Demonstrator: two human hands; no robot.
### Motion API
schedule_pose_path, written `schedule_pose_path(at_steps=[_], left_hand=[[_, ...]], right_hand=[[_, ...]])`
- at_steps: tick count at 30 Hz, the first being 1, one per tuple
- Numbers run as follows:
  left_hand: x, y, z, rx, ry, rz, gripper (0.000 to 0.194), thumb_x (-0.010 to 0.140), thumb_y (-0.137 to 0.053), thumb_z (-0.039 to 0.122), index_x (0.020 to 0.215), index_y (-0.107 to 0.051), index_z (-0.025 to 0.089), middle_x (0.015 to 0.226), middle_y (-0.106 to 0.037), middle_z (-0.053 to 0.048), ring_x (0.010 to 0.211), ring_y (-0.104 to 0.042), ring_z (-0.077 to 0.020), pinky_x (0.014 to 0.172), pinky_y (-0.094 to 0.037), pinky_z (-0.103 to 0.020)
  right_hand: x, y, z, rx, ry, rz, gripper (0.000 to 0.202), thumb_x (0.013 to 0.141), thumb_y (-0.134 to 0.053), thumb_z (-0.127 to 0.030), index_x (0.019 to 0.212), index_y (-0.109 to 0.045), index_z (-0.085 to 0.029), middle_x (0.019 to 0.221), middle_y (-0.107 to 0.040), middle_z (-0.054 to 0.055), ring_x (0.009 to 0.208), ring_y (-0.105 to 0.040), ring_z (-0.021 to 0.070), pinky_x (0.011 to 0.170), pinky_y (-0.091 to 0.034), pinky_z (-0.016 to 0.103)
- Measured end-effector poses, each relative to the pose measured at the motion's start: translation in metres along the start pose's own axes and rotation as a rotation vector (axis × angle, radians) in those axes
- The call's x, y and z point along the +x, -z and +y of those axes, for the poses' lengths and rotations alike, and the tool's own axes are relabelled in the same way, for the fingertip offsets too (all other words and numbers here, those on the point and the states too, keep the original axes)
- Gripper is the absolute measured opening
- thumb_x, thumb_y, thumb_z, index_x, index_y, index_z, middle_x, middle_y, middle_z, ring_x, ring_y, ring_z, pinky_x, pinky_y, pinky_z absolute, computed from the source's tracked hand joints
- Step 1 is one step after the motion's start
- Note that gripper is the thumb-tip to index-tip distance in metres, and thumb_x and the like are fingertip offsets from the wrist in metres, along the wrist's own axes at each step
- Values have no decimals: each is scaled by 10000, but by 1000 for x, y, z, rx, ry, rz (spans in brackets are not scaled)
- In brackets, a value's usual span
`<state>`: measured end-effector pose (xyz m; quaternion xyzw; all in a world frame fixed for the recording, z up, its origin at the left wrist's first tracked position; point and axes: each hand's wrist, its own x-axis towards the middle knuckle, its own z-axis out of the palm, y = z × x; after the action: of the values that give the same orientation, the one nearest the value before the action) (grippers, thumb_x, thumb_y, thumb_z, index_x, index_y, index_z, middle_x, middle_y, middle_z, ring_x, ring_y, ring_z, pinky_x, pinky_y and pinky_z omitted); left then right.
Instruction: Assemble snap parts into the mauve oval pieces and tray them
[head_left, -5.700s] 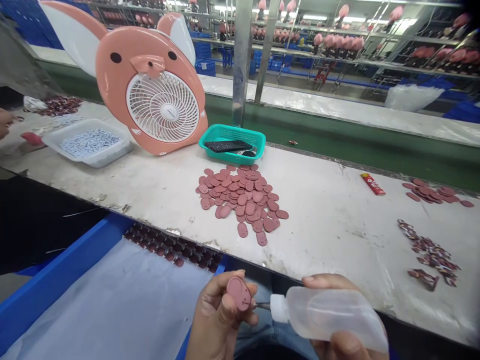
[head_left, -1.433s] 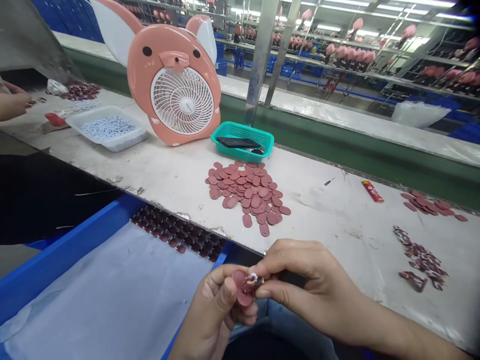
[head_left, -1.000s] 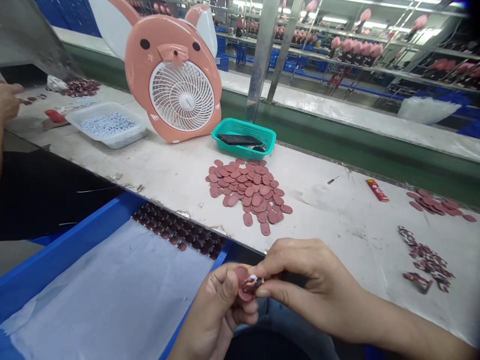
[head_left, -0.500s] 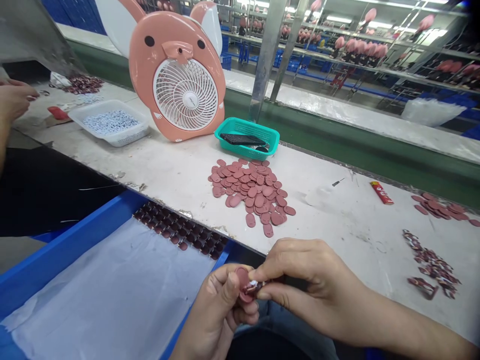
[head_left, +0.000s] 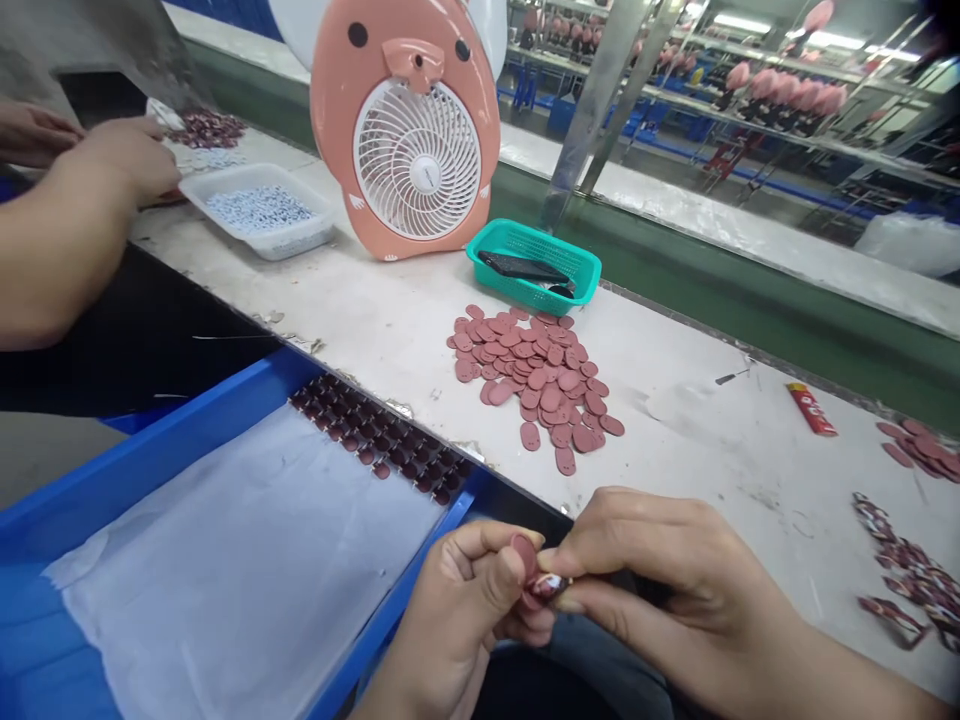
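Between the thumb and fingers of my left hand is a reddish-brown oval disc, partly hidden by the fingertips. My right hand pinches a small glossy dark-red piece with pale edging against that disc. Both hands meet just off the table's front edge. Behind them a pile of similar oval discs is spread on the table. To the right lie several glossy dark-red pieces and a smaller group of discs.
A blue tray with white sheeting and rows of dark pieces sits at left. Beyond are a pink fan, a green basket, a white tub and a red wrapper. A co-worker's arm reaches in.
The view has swung left, so the table things appear shifted right. The glossy piece looks turned against the disc, still in my fingers. More of the co-worker's arms now shows.
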<state>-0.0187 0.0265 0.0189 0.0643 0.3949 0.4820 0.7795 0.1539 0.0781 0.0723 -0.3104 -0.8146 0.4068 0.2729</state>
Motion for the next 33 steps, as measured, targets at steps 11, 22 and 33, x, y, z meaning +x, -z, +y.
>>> schedule_pose_path(at_steps=[11, 22, 33], left_hand=[[-2, 8, -1, -14, -1, -24, 394, 597, -908, 492, 773, -779, 164, 586, -709, -3, 510, -630, -99, 537, -510, -199], [-11, 6, 7, -22, -58, -112, 348, 584, -920, 447, 766, -793, 179, 565, -727, -1, 522, -630, -98, 564, -494, -194], [-6, 8, 4, -63, -24, -44, 367, 543, -935, 466, 724, -791, 182, 575, -742, -12, 494, -638, -97, 547, -516, -197]], right_hand=[[3, -2, -4, 2, -7, -48, 244, 904, -692, -77, 1074, -714, -250, 840, -727, -8, 750, -677, 92, 713, -535, 184], [-2, 3, -7, -39, 60, -100, 378, 925, -701, -147, 1267, -621, -287, 938, -722, 10, 842, -675, 124, 765, -559, 220], [6, -7, -2, 33, 82, -44, 254, 951, -670, -161, 1185, -684, -262, 868, -752, 19, 763, -680, 122, 715, -550, 225]])
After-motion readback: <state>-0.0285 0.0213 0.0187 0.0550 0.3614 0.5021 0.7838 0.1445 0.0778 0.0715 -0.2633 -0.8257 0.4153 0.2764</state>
